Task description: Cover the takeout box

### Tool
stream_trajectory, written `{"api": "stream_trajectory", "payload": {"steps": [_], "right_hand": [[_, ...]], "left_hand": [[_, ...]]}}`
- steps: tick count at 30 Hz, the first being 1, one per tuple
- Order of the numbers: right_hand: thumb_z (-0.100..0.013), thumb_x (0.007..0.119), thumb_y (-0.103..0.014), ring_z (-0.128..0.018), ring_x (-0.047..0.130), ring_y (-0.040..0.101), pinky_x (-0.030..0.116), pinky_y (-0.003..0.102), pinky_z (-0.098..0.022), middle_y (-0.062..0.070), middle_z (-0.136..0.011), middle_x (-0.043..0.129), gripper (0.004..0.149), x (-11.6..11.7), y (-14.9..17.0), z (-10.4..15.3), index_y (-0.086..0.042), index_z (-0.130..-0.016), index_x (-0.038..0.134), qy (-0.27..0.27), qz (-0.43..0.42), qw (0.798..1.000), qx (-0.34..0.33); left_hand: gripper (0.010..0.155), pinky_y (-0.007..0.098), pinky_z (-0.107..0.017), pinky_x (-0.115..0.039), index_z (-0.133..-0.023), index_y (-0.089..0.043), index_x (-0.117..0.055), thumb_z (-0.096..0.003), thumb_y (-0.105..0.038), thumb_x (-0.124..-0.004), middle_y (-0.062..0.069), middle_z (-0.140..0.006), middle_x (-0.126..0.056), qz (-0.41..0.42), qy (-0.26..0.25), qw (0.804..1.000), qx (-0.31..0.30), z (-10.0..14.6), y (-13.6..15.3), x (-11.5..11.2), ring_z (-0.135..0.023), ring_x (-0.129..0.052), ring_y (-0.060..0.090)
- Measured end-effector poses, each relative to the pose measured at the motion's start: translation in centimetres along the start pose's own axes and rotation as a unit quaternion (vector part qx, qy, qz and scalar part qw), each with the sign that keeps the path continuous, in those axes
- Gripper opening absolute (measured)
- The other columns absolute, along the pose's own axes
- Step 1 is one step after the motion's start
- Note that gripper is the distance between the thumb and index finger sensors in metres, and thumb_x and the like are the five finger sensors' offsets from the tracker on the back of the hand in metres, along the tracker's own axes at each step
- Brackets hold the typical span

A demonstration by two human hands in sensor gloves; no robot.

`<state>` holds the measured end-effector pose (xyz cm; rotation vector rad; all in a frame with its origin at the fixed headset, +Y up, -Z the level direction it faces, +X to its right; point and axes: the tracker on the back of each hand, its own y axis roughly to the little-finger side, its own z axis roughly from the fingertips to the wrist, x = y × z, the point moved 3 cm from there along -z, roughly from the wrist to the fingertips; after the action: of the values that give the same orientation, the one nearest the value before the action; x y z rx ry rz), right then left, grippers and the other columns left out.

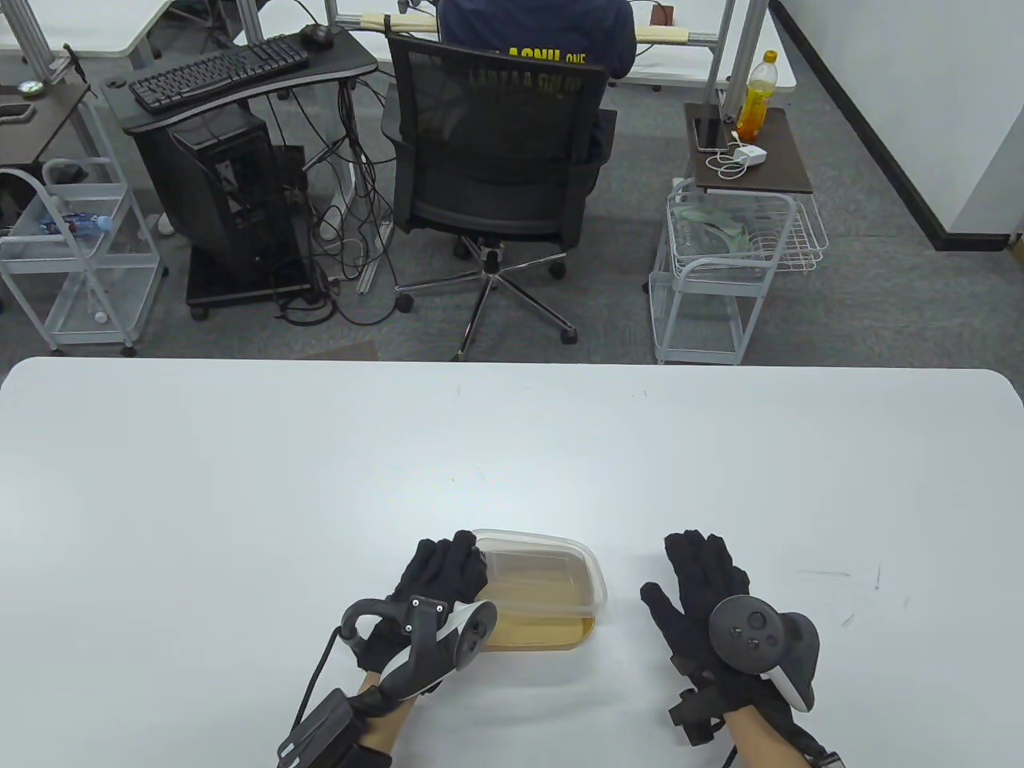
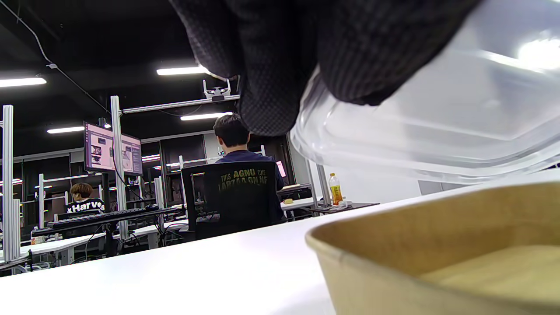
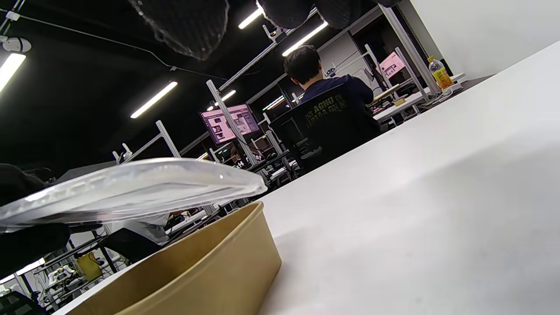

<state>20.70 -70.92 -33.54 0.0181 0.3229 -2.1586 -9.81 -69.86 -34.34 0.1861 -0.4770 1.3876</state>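
A brown paper takeout box (image 1: 552, 632) stands on the white table (image 1: 320, 480) near the front edge. A clear plastic lid (image 1: 552, 564) hangs over it, above the rim and tilted. My left hand (image 1: 440, 572) grips the lid's left edge. The left wrist view shows the fingers (image 2: 280, 65) on the lid (image 2: 437, 118) above the box rim (image 2: 393, 223). My right hand (image 1: 704, 576) lies open and flat on the table, to the right of the box, apart from it. The right wrist view shows the lid (image 3: 131, 188) above the box (image 3: 210, 271).
Beyond the table's far edge are an office chair (image 1: 496, 152) with a seated person, a computer desk (image 1: 232, 80), and wire carts (image 1: 728, 256). The table stretches wide to the left, right and behind the box.
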Motion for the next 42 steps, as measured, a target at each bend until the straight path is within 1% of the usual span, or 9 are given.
{"api": "stream_trajectory", "payload": {"steps": [8, 9, 18, 23, 26, 34, 42], "right_hand": [[-0.061, 0.071, -0.045, -0.104, 0.042, 0.058, 0.042, 0.079, -0.065, 0.031, -0.116, 0.048, 0.069, 0.0, 0.1, 0.0, -0.004, -0.113, 0.052, 0.0, -0.004, 1.0, 0.005], [-0.06, 0.071, -0.045, -0.104, 0.042, 0.058, 0.042, 0.079, -0.065, 0.031, -0.116, 0.048, 0.069, 0.0, 0.1, 0.0, -0.004, -0.113, 0.052, 0.0, -0.004, 1.0, 0.005], [-0.061, 0.071, -0.045, -0.104, 0.042, 0.058, 0.042, 0.079, -0.065, 0.031, -0.116, 0.049, 0.069, 0.0, 0.1, 0.0, -0.004, -0.113, 0.052, 0.0, -0.004, 1.0, 0.004], [-0.061, 0.07, -0.045, -0.104, 0.042, 0.058, 0.042, 0.079, -0.065, 0.032, -0.116, 0.049, 0.069, 0.0, 0.1, 0.0, -0.004, -0.113, 0.051, 0.0, -0.004, 1.0, 0.005], [-0.061, 0.07, -0.045, -0.104, 0.042, 0.058, 0.043, 0.079, -0.065, 0.032, -0.116, 0.049, 0.07, 0.0, 0.1, 0.0, -0.003, -0.113, 0.051, -0.001, -0.003, 1.0, 0.004], [-0.061, 0.071, -0.045, -0.104, 0.042, 0.058, 0.043, 0.079, -0.065, 0.032, -0.116, 0.049, 0.07, 0.0, 0.1, 0.0, -0.003, -0.113, 0.051, -0.001, -0.003, 1.0, 0.004], [-0.061, 0.07, -0.045, -0.104, 0.043, 0.058, 0.043, 0.079, -0.065, 0.032, -0.116, 0.049, 0.07, 0.1, 0.0, 0.0, -0.003, -0.113, 0.052, -0.005, 0.002, 1.0, 0.0]], "left_hand": [[0.038, 0.018, -0.072, -0.078, -0.07, -0.047, -0.074, -0.0368, -0.045, -0.092, -0.022, -0.094, -0.092, -0.02, 0.005, 1.0, -0.017, 0.5, -0.4, -1.0, -0.081, -0.105, -0.003], [0.038, 0.018, -0.072, -0.078, -0.07, -0.047, -0.074, -0.0367, -0.045, -0.092, -0.022, -0.094, -0.092, -0.022, 0.005, 1.0, -0.019, 0.6, -0.5, -1.0, -0.081, -0.105, -0.001], [0.038, 0.019, -0.071, -0.077, -0.07, -0.046, -0.073, -0.0372, -0.045, -0.092, -0.022, -0.095, -0.09, -0.039, -0.02, 0.999, -0.03, 1.1, -0.4, -0.6, -0.082, -0.103, -0.001], [0.039, 0.019, -0.071, -0.077, -0.07, -0.046, -0.073, -0.0366, -0.044, -0.093, -0.021, -0.094, -0.091, -0.055, -0.018, 0.997, -0.047, 1.5, -0.5, -0.9, -0.081, -0.104, -0.001], [0.04, 0.019, -0.071, -0.077, -0.07, -0.046, -0.073, -0.0364, -0.044, -0.093, -0.022, -0.094, -0.091, -0.059, -0.014, 0.997, -0.055, 1.6, -0.7, -1.1, -0.081, -0.104, -0.001], [0.044, 0.018, -0.072, -0.076, -0.072, -0.047, -0.072, -0.0353, -0.042, -0.095, -0.023, -0.096, -0.09, -0.112, 0.002, 0.99, -0.092, 2.0, -1.4, -1.8, -0.082, -0.103, -0.002], [0.048, 0.018, -0.073, -0.074, -0.073, -0.049, -0.073, -0.0325, -0.042, -0.097, -0.025, -0.096, -0.09, -0.152, 0.036, 0.98, -0.126, 2.4, -2.0, -2.7, -0.085, -0.101, -0.004]]}}
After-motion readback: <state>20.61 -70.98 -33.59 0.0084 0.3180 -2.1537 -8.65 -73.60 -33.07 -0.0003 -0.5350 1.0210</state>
